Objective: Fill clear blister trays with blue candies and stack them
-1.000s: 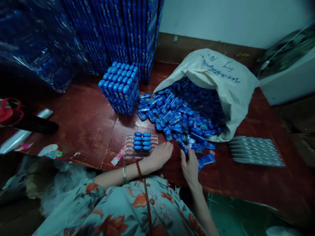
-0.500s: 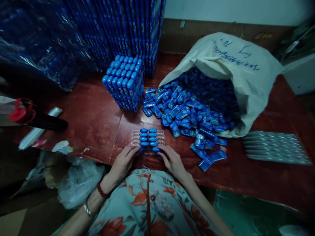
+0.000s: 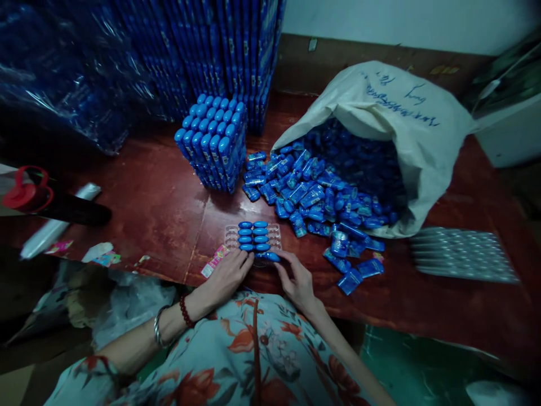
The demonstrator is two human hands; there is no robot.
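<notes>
Blue packs point(image 3: 261, 232) occupy a tray point(image 3: 231, 237) beside both hands point(image 3: 298, 282).

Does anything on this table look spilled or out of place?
Loose blue packs spill from the mouth of the white sack in a jumbled heap, unlike the neat stack beside them. Ragged paper scraps lie near the front edge of the table, toward the left.
</notes>
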